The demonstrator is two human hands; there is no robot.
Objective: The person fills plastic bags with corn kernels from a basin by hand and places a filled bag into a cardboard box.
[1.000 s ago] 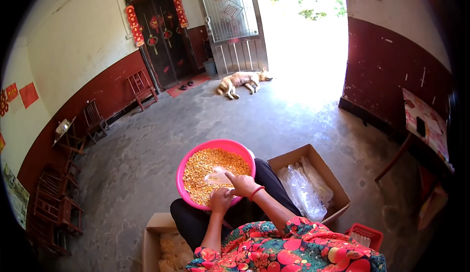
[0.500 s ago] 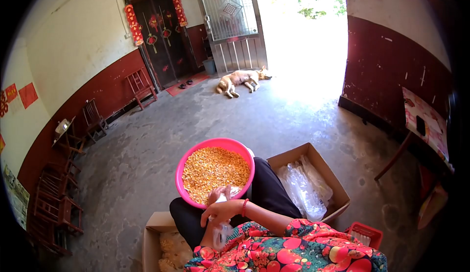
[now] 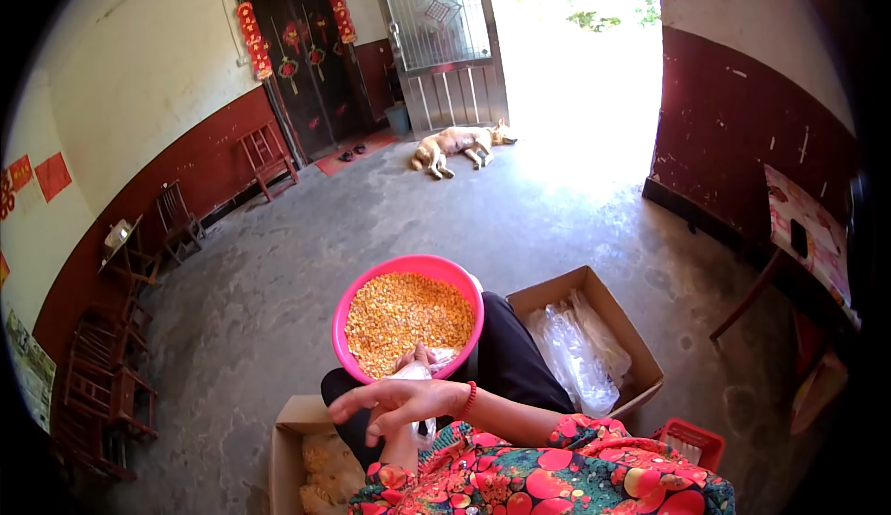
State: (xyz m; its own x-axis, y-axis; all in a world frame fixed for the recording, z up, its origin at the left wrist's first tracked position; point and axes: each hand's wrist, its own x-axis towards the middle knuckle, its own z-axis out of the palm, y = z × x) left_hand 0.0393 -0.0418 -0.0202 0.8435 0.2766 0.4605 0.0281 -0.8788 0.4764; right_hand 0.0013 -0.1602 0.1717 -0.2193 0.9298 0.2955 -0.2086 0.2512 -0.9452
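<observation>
A pink basin (image 3: 342,318) of yellow-orange kernels (image 3: 408,315) rests on my lap. My left hand (image 3: 415,359) is at the basin's near rim, mostly behind the other hand, its fingers partly hidden beside a clear plastic bag (image 3: 424,430). Over the left wrist reaches my right hand (image 3: 399,404), a red bracelet at its wrist and its fingers spread apart. The bag hangs between and below the hands, and which fingers touch it is partly hidden.
A cardboard box (image 3: 640,378) with clear bags stands at the right, near a red basket (image 3: 710,448). Another box (image 3: 283,464) holds filled bags at the lower left. A dog (image 3: 455,147) lies by the open door. Chairs line the left wall.
The bag has left the kernels and come back toward my body. My right hand has crossed leftward over the left wrist, and its fingers have spread.
</observation>
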